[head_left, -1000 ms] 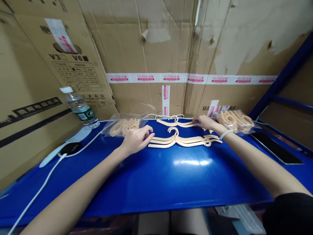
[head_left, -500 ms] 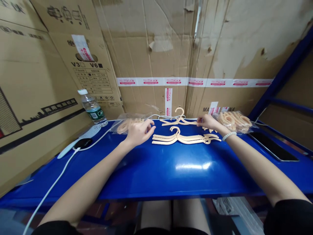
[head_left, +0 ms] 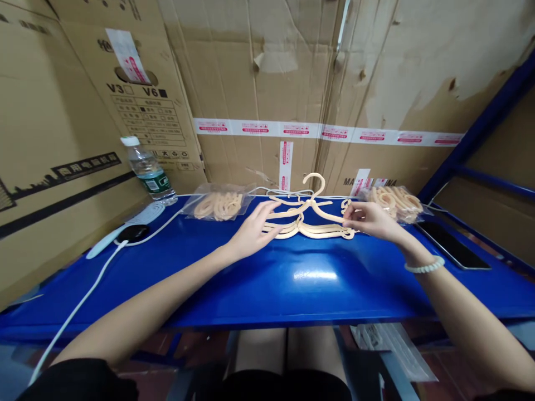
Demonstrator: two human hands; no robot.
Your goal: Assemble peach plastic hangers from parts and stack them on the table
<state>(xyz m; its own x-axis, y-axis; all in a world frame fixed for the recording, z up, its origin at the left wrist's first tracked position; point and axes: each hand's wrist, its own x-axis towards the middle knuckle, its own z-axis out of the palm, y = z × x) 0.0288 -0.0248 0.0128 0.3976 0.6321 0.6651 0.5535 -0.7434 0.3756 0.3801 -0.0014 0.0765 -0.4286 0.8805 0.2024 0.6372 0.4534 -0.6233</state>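
Observation:
A cream plastic hanger (head_left: 312, 201) is lifted off the blue table (head_left: 292, 284), hook up, above a flat stack of like hangers (head_left: 309, 229). My right hand (head_left: 370, 219) pinches the raised hanger's right end. My left hand (head_left: 253, 234) reaches to its left end, fingers stretched out and touching the hangers. Two clear bags of cream rings lie at the back: one bag on the left (head_left: 218, 204), one bag on the right (head_left: 395, 201).
A water bottle (head_left: 148, 171) stands at the back left. A white handled device (head_left: 121, 235) with a black pad and a white cable (head_left: 79, 312) lies on the left. A dark phone (head_left: 453, 245) lies at right. Cardboard boxes (head_left: 267, 83) wall in the back and left.
My right hand has lifted one hanger from the far row and brought it nearer, over the stack. My left hand has opened and moved right toward the hanger's left end.

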